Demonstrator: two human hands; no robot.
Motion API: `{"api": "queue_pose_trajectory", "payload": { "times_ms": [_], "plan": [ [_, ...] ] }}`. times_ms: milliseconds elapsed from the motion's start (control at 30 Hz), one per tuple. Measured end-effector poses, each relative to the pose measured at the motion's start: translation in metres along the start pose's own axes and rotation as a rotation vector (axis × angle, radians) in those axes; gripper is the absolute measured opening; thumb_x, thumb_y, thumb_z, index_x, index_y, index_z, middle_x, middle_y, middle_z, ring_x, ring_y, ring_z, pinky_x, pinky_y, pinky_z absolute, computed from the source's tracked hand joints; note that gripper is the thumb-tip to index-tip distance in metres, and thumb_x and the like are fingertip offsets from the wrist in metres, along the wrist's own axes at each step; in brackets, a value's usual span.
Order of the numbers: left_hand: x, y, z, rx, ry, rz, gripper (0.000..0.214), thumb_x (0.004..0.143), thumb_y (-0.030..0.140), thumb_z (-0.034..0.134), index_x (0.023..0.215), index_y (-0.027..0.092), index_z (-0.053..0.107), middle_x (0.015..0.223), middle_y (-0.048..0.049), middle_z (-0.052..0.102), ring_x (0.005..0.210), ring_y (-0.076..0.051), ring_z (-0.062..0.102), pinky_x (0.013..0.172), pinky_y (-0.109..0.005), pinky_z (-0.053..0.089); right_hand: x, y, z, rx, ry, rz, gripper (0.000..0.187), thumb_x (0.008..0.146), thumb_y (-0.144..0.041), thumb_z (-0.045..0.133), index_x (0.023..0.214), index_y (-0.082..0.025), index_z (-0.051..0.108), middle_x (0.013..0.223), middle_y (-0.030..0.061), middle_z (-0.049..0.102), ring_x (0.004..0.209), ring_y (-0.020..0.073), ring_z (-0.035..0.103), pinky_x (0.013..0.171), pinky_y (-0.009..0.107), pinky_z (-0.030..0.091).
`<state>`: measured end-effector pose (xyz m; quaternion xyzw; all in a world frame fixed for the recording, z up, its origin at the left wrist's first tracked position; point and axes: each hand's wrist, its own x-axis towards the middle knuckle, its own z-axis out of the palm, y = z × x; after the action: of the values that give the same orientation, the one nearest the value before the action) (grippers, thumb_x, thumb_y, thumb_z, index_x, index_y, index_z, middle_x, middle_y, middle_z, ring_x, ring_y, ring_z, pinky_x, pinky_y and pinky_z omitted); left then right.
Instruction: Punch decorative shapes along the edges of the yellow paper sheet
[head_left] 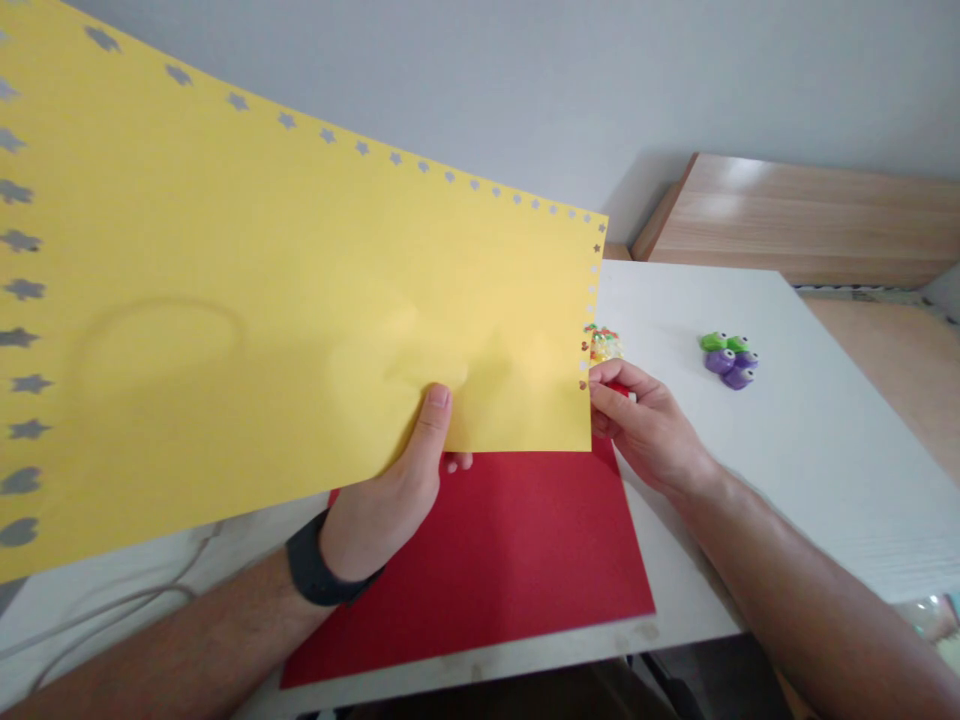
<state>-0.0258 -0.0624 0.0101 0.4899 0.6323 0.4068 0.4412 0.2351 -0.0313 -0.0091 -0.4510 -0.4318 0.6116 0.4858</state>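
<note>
A large yellow paper sheet is held up over the white table; star-shaped holes run along its top, left and right edges. My left hand pinches the sheet's lower edge, thumb on the front, fingers behind. My right hand is closed round a small red punch at the sheet's right edge, near its lower corner. Most of the punch is hidden by my fingers. A red paper sheet lies flat on the table below both hands.
Purple and green small punches sit in a cluster on the table to the right. A small heap of colourful bits lies just behind my right hand. A white cable trails at the left. A wooden bed frame stands behind the table.
</note>
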Motion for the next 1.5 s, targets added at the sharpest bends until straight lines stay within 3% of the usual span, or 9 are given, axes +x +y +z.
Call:
{"api": "queue_pose_trajectory", "payload": {
  "times_ms": [933,1500],
  "plan": [
    [-0.0003,0.0011,-0.0007,0.029,-0.026,0.039,0.055,0.101,0.065,0.055,0.066,0.022,0.063,0.065,-0.0016,0.07,0.06,-0.017,0.067,0.056,-0.027,0.057,-0.0003,-0.0025,0.0006,-0.019,0.014,0.008,0.018,0.09,-0.037,0.082,0.09,-0.022,0.071,0.063,-0.0045,0.054,0.056,0.0105,0.042,0.054,0.025,0.031],
    [-0.0002,0.001,-0.0021,0.027,-0.047,0.062,0.057,0.101,0.067,0.055,0.065,0.023,0.063,0.066,-0.0003,0.068,0.064,-0.016,0.067,0.059,-0.027,0.057,-0.0005,-0.004,0.0008,-0.022,0.014,-0.013,0.016,0.091,-0.036,0.081,0.091,-0.023,0.071,0.063,-0.0044,0.053,0.057,0.0111,0.042,0.055,0.027,0.029]
  ]
}}
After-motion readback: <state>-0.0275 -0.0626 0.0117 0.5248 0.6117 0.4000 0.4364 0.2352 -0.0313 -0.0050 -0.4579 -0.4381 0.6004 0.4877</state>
